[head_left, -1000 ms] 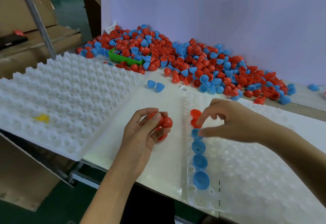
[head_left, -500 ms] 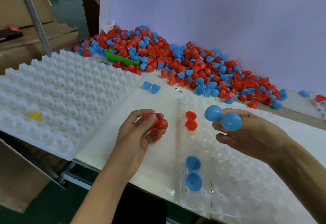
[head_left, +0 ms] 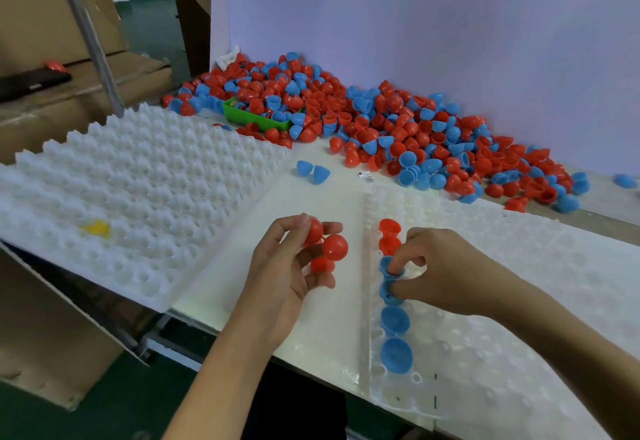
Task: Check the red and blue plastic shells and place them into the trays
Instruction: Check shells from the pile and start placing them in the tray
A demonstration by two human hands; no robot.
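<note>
- Setting: a small factory sorting or packing bench.
- Upper centre: a bulk heap of red and blue plastic shells (head_left: 398,127) piled against a plain partition wall (head_left: 433,23).
- Left and lower right: white moulded trays (head_left: 138,179) with rows of sockets.
- Far left: stacked cardboard cartons (head_left: 41,16).

Red shells (head_left: 335,247) and blue shells (head_left: 397,356): smooth, glossy plastic. Trays (head_left: 138,193): thin, translucent white moulded plastic. Boxes (head_left: 52,23): matt brown cardboard.
</note>
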